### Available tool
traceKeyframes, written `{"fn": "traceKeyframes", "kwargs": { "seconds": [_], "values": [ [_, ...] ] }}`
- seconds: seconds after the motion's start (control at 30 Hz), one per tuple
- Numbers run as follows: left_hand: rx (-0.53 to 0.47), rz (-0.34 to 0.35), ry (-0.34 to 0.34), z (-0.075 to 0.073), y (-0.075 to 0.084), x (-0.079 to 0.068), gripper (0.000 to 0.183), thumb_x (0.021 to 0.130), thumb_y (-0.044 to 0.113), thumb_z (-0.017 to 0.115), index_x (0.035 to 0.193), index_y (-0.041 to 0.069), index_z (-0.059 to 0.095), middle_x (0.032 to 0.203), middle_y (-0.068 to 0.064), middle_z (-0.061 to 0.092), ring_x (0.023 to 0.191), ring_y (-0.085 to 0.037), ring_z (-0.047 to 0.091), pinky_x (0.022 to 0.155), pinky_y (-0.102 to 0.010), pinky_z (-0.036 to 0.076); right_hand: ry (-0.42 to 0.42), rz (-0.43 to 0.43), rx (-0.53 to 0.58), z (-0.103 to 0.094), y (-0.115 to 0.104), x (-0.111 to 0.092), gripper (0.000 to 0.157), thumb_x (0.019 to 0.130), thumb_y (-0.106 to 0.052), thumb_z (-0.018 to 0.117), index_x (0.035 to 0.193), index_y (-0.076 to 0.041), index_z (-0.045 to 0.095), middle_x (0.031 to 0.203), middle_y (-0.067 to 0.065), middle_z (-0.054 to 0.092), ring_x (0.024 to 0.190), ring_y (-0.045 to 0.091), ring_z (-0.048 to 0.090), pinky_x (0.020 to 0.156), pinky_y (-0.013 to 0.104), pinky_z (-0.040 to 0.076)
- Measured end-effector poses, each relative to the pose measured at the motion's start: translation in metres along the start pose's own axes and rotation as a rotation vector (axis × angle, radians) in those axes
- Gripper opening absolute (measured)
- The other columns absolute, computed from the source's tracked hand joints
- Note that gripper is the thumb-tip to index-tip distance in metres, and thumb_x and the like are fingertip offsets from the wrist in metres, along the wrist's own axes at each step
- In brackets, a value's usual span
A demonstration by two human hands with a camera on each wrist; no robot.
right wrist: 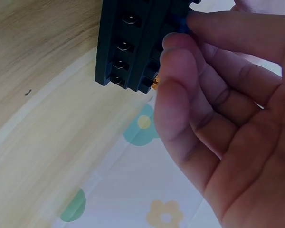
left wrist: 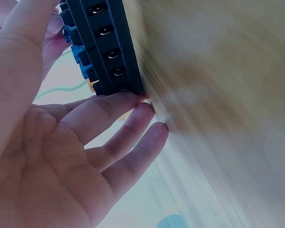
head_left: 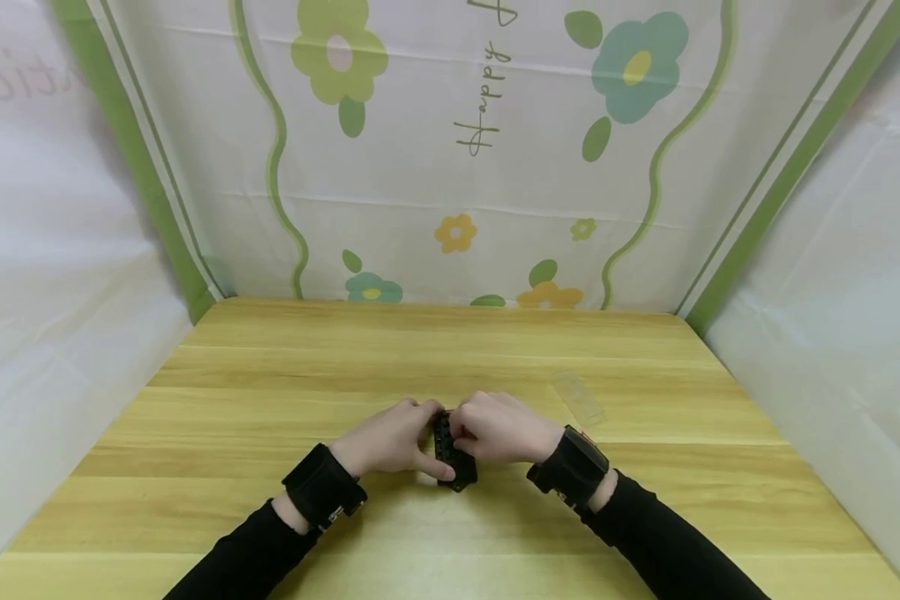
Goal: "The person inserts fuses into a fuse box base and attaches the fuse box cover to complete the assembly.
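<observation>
A long black terminal block [head_left: 457, 475] with a row of metal contacts along its side rests on the wooden table. My left hand [head_left: 393, 437] holds it by its ends, thumb at the near end and index finger at the far end. In the left wrist view, an index fingertip meets the end of the terminal block [left wrist: 109, 52], and the other fingers of the left hand [left wrist: 61, 156] spread beside it. My right hand [head_left: 502, 429] has curled fingers over the block's top. In the right wrist view, its thumb and index finger [right wrist: 180, 47] pinch a dark part there, mostly hidden.
A clear plastic strip [head_left: 577, 398] lies on the wooden table [head_left: 270, 367], behind and right of the right hand. White cloth with printed flowers [head_left: 480, 183] hangs along the table's back edge, and white cloth sides stand left and right.
</observation>
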State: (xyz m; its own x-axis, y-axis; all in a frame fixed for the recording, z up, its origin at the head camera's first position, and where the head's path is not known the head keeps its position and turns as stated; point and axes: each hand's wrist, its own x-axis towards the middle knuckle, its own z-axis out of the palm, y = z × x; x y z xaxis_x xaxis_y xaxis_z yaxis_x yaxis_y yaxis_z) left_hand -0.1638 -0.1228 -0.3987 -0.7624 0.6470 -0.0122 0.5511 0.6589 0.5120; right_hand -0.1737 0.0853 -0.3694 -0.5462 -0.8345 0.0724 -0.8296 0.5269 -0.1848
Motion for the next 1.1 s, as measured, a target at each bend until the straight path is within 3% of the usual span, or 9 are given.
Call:
{"fn": "traceKeyframes", "kwargs": {
  "seconds": [0.1, 0.27, 0.5, 0.73, 1.1],
  "values": [
    [-0.003, -0.006, -0.001, 0.001, 0.000, 0.000, 0.079, 0.070, 0.066, 0.070, 0.125, 0.013, 0.052, 0.106, -0.007, 0.056, 0.081, -0.015, 0.050, 0.066, -0.026, 0.042, -0.003, 0.006, 0.025, 0.000, 0.000, -0.001, 0.024, 0.085, -0.011, 0.063, 0.067, -0.025, 0.055, 0.063, -0.014, 0.045, 0.053, 0.001, 0.036, 0.047, 0.014, 0.031],
    [0.017, -0.032, 0.001, 0.001, 0.001, -0.001, 0.087, 0.069, 0.068, 0.069, 0.132, 0.011, 0.050, 0.114, -0.009, 0.056, 0.096, -0.017, 0.053, 0.074, -0.028, 0.043, 0.004, 0.004, 0.077, -0.006, 0.005, -0.006, 0.013, 0.088, -0.014, 0.064, 0.077, -0.020, 0.064, 0.069, -0.015, 0.052, 0.056, 0.000, 0.045, 0.053, 0.014, 0.039],
    [0.030, -0.030, 0.009, 0.002, 0.001, 0.001, 0.086, 0.069, 0.066, 0.071, 0.131, 0.010, 0.050, 0.111, -0.008, 0.057, 0.096, -0.017, 0.053, 0.075, -0.028, 0.043, 0.075, -0.019, 0.085, -0.018, 0.020, -0.018, 0.018, 0.089, -0.009, 0.061, 0.074, -0.019, 0.062, 0.063, -0.011, 0.044, 0.051, 0.001, 0.035, 0.053, 0.017, 0.035],
    [0.043, -0.041, 0.008, 0.001, 0.001, 0.001, 0.092, 0.069, 0.069, 0.069, 0.134, 0.008, 0.048, 0.114, -0.011, 0.057, 0.101, -0.020, 0.054, 0.078, -0.031, 0.045, 0.052, 0.054, 0.108, -0.027, 0.033, -0.034, 0.010, 0.091, -0.013, 0.063, 0.084, -0.019, 0.067, 0.071, -0.013, 0.053, 0.056, 0.002, 0.046, 0.057, 0.020, 0.043],
    [0.046, -0.067, -0.008, 0.001, 0.000, 0.000, 0.098, 0.069, 0.071, 0.067, 0.140, 0.008, 0.044, 0.125, -0.014, 0.053, 0.114, -0.026, 0.051, 0.087, -0.036, 0.045, 0.055, 0.109, 0.055, -0.024, 0.054, -0.058, 0.005, 0.090, -0.020, 0.066, 0.087, -0.017, 0.068, 0.076, -0.015, 0.053, 0.065, 0.002, 0.049, 0.059, 0.020, 0.043]
  ]
}}
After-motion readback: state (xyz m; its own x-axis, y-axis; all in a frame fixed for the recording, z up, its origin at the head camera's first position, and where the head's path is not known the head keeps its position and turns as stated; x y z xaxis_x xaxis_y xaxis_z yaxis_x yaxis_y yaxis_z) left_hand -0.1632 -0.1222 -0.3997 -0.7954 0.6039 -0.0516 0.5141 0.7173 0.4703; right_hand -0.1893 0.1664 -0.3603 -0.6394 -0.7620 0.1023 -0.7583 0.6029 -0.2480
